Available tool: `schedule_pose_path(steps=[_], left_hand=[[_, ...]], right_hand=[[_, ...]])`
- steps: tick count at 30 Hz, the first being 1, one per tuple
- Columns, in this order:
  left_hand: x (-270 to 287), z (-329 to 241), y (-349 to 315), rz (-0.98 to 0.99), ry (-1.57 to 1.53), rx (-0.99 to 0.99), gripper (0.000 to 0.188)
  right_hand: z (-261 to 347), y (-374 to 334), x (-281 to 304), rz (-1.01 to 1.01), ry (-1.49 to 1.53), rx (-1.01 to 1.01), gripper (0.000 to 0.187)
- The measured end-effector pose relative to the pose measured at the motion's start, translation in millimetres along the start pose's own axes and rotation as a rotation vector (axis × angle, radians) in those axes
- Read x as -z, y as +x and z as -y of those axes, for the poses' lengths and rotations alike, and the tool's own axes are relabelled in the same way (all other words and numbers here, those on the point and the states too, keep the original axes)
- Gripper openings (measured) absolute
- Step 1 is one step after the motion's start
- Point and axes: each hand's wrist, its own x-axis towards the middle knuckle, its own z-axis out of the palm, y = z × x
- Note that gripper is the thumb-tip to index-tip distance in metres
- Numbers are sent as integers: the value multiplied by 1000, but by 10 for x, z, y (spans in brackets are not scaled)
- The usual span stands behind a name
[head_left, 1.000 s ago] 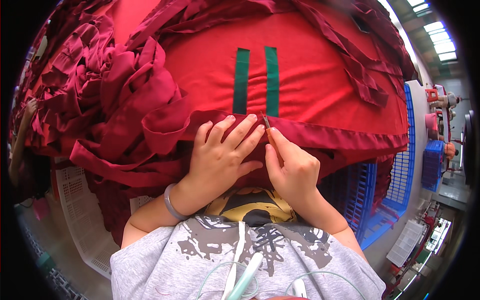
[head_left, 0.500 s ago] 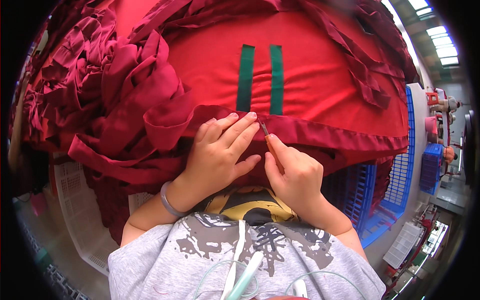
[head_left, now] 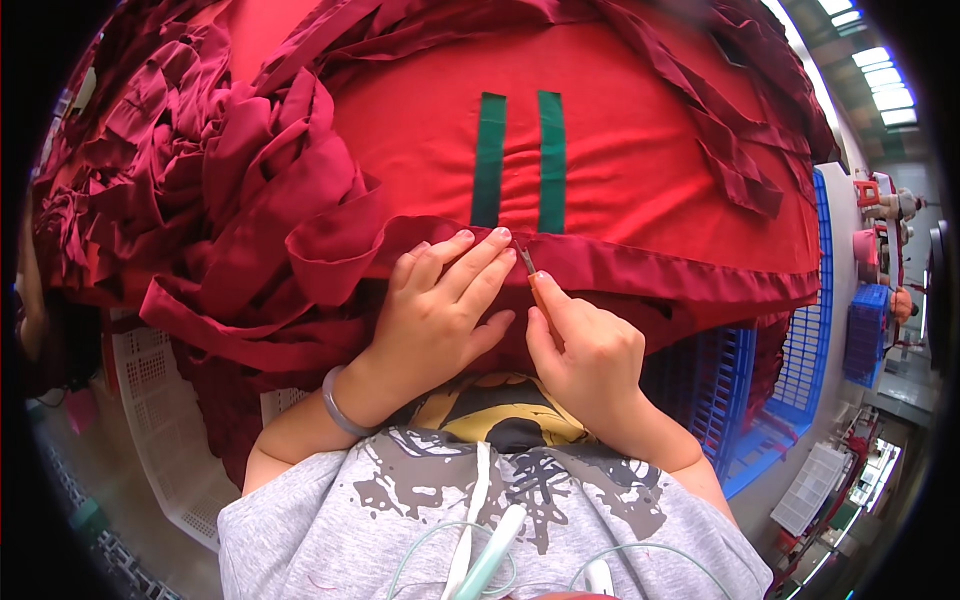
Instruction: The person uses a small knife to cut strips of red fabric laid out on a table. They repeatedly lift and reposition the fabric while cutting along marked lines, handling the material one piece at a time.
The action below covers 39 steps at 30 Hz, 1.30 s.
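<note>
A dark red fabric strip [head_left: 640,268] runs along the near edge of a bright red cloth-covered surface [head_left: 430,130]. My left hand [head_left: 435,305] lies on the strip with fingers stretched out and pressing it down; it holds nothing. Pinched in my right hand [head_left: 590,345] is a seam ripper [head_left: 529,268] with an orange-brown handle. Its metal tip touches or nearly touches the strip's upper edge, just right of my left fingertips. Beyond the tip, two parallel green tape strips [head_left: 488,160] are fixed on the bright red cloth.
Heaped dark red fabric [head_left: 240,190] piles up on the left, and more lengths [head_left: 700,100] lie across the far right. A white plastic basket [head_left: 160,420] stands below left, a blue plastic crate [head_left: 800,350] to the right. Farther right are red stools [head_left: 866,193] and a person.
Almost nothing differs. The seam ripper and both hands stay at the same spot on the strip, with only a very slight shift.
</note>
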Motion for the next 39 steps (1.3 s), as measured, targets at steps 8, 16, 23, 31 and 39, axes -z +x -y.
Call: schedule_pose_path(steps=[8,16,23,31,39], left_hand=[[-4,-12,1,2,1,4,53],[-1,-16,-9,12,10,4,55],[-59,16,-54,-11,-24,13,55],[-58,-3,-31,-20,10,16,52],[-53,-29,-10,-29,16,14,52]], right_hand=[[33,60,-93,-55,12,-19,29],[-104,212,-112,-303,-2,-73,31],[27,34,60,-5,-10,3,31],[25,75,-123,-56,0,-33,29],[-5,146,-123,-157,-36,-31,31]])
